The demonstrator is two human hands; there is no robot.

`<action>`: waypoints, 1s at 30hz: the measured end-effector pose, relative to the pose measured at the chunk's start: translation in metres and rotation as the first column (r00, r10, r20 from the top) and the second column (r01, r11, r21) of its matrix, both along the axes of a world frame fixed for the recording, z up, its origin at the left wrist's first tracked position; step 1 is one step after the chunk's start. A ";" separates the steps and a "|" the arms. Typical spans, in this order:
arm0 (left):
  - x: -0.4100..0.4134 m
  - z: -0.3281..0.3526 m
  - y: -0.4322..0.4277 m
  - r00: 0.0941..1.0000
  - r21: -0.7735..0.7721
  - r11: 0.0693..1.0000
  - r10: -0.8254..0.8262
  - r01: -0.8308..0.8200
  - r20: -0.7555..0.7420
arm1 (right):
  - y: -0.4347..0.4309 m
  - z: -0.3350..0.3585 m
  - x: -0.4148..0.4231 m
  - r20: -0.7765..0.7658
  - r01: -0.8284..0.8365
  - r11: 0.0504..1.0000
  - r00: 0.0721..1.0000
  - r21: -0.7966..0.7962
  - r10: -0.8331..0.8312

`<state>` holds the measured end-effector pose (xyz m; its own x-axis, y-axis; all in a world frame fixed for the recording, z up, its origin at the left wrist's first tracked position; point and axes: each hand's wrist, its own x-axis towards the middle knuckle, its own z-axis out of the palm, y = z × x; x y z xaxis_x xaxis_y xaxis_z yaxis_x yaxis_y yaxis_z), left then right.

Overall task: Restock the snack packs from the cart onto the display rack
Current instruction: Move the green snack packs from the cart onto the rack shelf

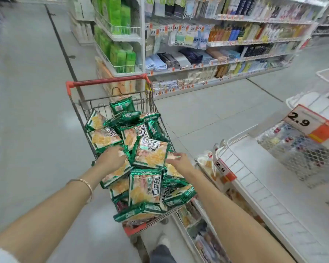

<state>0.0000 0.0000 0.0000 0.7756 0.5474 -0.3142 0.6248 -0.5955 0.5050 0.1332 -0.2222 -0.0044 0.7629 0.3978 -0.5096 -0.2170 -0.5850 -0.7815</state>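
Counted in a supermarket aisle: one wire cart [110, 83] with one red handle. Inside, at least fifteen green snack packs [150, 154], heaped too deep for an exact tally. Two hands over the heap, left hand [111, 157] and right hand [179, 161], with one thin bracelet [85, 184] on the left wrist. To the right, one white display rack [254, 177] carrying two orange-and-white tags, both marked 2.9: upper price tag [305, 123] and lower price tag [223, 168]. One shoe [162, 242] at the bottom edge. Behind, one long shelf unit [226, 62], and two wire-fronted tiers of green packages [120, 54] on its end.
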 end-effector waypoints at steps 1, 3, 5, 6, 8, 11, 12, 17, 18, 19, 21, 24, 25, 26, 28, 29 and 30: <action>0.001 -0.003 0.000 0.999 -0.017 0.999 0.040 -0.040 -0.002 | 0.012 -0.005 0.004 -0.005 0.060 0.998 0.998 0.014 -0.060; 0.003 -0.010 0.001 0.992 -0.077 0.989 0.128 -0.128 0.001 | 0.032 -0.022 0.014 -0.056 0.136 0.991 0.989 -0.012 -0.136; 0.005 -0.015 0.000 0.979 -0.149 0.968 0.203 -0.201 0.001 | 0.049 -0.049 0.022 -0.033 0.031 0.996 0.999 -0.080 -0.034; 0.009 -0.017 -0.001 0.969 -0.182 0.953 0.248 -0.241 0.014 | 0.052 -0.060 0.025 -0.004 -0.023 0.992 1.000 -0.125 0.023; 0.020 -0.015 -0.003 0.947 -0.217 0.929 0.318 -0.301 0.050 | 0.053 -0.060 0.032 0.064 -0.085 0.987 0.993 -0.139 0.094; 0.038 -0.012 -0.007 0.911 -0.342 0.868 0.407 -0.360 0.075 | 0.056 -0.043 0.052 0.114 -0.080 0.997 0.990 -0.024 0.082; 0.044 -0.012 -0.009 0.903 -0.401 0.840 0.425 -0.366 0.067 | 0.059 -0.034 0.058 0.144 -0.107 0.994 0.984 0.011 0.105; 0.061 -0.013 -0.017 0.792 -0.650 0.624 0.608 -0.434 0.054 | 0.064 0.006 0.071 0.143 -0.316 0.925 0.946 0.213 0.290; 0.054 -0.014 -0.009 0.748 -0.712 0.546 0.663 -0.441 0.045 | 0.061 0.010 0.073 0.109 -0.360 0.895 0.933 0.263 0.343; 0.042 -0.019 0.001 0.704 -0.768 0.463 0.710 -0.442 0.023 | 0.056 0.008 0.076 0.101 -0.432 0.864 0.901 0.258 0.421; 0.014 -0.030 0.016 0.639 -0.849 0.328 0.769 -0.414 -0.015 | 0.044 -0.011 0.075 0.118 -0.659 0.750 0.751 0.063 0.650; -0.015 -0.033 0.018 0.646 -0.833 0.351 0.763 -0.429 -0.011 | 0.032 -0.047 0.051 0.036 -0.832 0.355 0.376 -0.427 0.926; -0.020 -0.032 0.017 0.636 -0.818 0.372 0.772 -0.438 0.010 | 0.031 -0.056 0.044 0.019 -0.811 0.253 0.286 -0.528 0.958; -0.023 -0.032 0.017 0.605 -0.802 0.380 0.795 -0.461 0.029 | 0.032 -0.064 0.039 0.042 -0.791 0.229 0.250 -0.567 0.967; -0.023 -0.027 0.017 0.523 -0.781 0.386 0.847 -0.490 0.091 | 0.031 -0.072 0.037 0.078 -0.807 0.371 0.380 -0.459 0.922; -0.022 -0.023 0.018 0.488 -0.768 0.397 0.864 -0.503 0.127 | 0.030 -0.068 0.038 0.047 -0.813 0.487 0.500 -0.320 0.865; -0.019 -0.019 0.019 0.459 -0.743 0.421 0.872 -0.520 0.172 | 0.028 -0.065 0.044 0.001 -0.793 0.581 0.591 -0.184 0.806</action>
